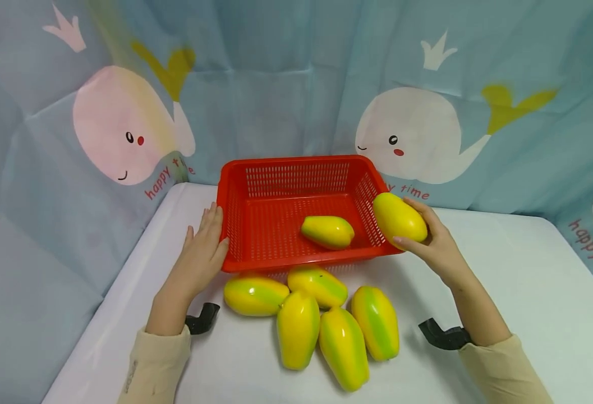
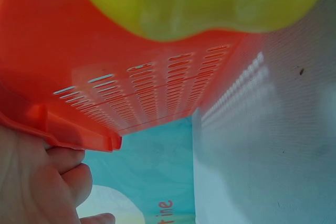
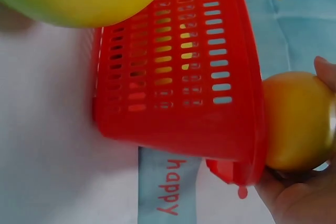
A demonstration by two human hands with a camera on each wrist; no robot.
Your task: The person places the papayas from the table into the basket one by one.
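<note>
A red plastic basket [image 1: 296,261] with slotted walls stands on the white table, and one yellow-green papaya [image 1: 329,232] lies inside it. My right hand [image 1: 435,238] grips another papaya [image 1: 400,219] at the basket's right rim, thumb on the near side. In the right wrist view this held papaya [image 3: 298,121] is beside the rim, partly covered by the fingers. My left hand [image 1: 202,252] rests against the basket's left rim with its fingers extended and holds no fruit. In the left wrist view, the left hand's fingers [image 2: 76,179] lie beside the rim.
Several papayas lie in front of the basket, among them a left one [image 1: 256,295] and a right one [image 1: 375,322]. A blue curtain [image 1: 276,112] with printed whales hangs behind the table [image 1: 518,269]. Black wrist mounts [image 1: 445,335] stick out at both sleeves.
</note>
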